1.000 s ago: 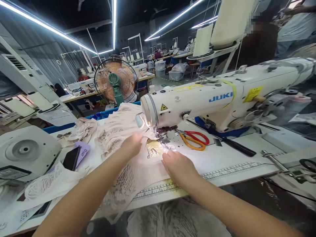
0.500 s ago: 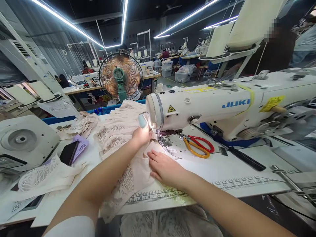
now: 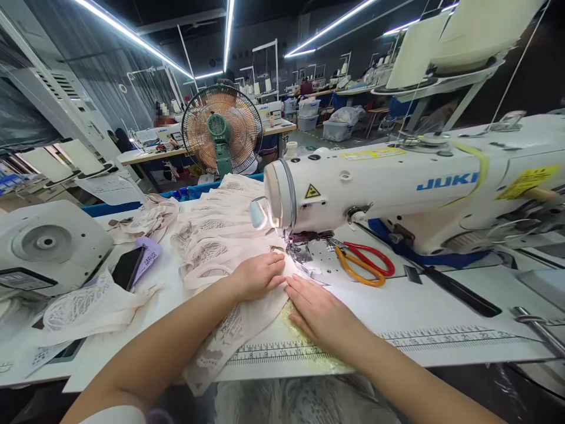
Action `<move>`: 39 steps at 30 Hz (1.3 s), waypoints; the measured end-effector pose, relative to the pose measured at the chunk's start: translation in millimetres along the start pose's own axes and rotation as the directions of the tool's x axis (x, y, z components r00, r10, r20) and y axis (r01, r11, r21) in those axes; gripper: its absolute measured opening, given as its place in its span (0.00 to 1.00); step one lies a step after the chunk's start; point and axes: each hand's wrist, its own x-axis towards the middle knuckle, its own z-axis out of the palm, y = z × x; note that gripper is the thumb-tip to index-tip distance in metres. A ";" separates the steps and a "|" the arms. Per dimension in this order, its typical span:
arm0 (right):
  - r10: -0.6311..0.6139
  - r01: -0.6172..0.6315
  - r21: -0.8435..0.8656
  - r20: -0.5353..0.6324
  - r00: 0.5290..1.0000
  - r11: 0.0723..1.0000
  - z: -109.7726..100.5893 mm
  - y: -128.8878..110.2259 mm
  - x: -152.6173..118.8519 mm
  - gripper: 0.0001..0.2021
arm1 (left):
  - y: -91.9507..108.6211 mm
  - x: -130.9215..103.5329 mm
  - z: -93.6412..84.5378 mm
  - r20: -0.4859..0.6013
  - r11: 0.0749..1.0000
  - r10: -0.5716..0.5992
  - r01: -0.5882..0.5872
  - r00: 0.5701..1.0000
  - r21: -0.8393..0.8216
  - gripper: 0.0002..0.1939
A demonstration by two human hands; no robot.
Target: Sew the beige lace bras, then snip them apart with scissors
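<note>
A pale beige lace bra [image 3: 236, 321] lies under the presser foot of the white JUKI sewing machine [image 3: 388, 182] and hangs over the table's front edge. My left hand [image 3: 260, 275] rests palm down on its fabric, just before the needle area [image 3: 289, 238], fingers stretched out. My right hand [image 3: 324, 303] lies flat beside it, fingers extended, fingertips at the cloth's right edge. The two hands nearly touch. More beige lace pieces [image 3: 212, 227] are bunched left of the machine head.
Red and orange-handled cutters [image 3: 364, 265] and a black-handled tool [image 3: 463, 291] lie right of the needle. A ruler strip [image 3: 282, 353] runs along the front edge. At left are a phone [image 3: 128, 266], a purple paper [image 3: 148, 256] and another lace piece [image 3: 83, 306]. Behind stands a fan [image 3: 220, 129].
My left hand has come down from beside the machine head and back toward me onto the fabric. My right hand has shifted slightly right, and the camera view has turned a little.
</note>
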 end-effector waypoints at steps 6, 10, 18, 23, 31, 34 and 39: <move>0.027 -0.028 -0.031 -0.037 0.999 0.999 5.7 5.1 -7.7 0.20 | -2.6 4.5 -0.2 -0.002 1.000 0.011 -0.011 1.000 0.012 0.22; 0.040 -0.041 -0.022 -0.059 0.997 0.999 6.5 5.0 -6.9 0.20 | -1.2 7.0 -0.4 -0.007 1.000 0.003 -0.003 1.000 0.011 0.21; 0.051 -0.056 -0.074 -0.059 0.997 0.996 6.3 5.3 -7.1 0.21 | -0.9 11.9 -3.6 0.022 1.000 -0.016 0.017 1.000 -0.003 0.21; 0.046 -0.053 -0.096 -0.075 0.996 0.994 6.2 4.0 -7.8 0.21 | -0.3 12.1 -3.0 0.031 0.999 -0.033 0.034 0.999 -0.025 0.20; 0.171 -0.174 -0.052 -0.044 0.984 0.983 8.6 6.9 -6.7 0.21 | -20.9 19.4 3.4 -0.028 0.998 0.052 -0.051 0.998 0.045 0.21; 0.198 -0.198 -0.031 -0.020 0.980 0.980 8.8 6.3 -2.5 0.22 | -25.0 24.4 -1.4 -0.076 0.991 0.110 -0.103 0.991 0.089 0.18; 0.236 -0.236 -0.013 0.005 0.972 0.972 8.9 3.3 1.6 0.22 | 5.6 9.9 -7.4 -0.060 0.988 0.122 -0.115 0.991 0.102 0.15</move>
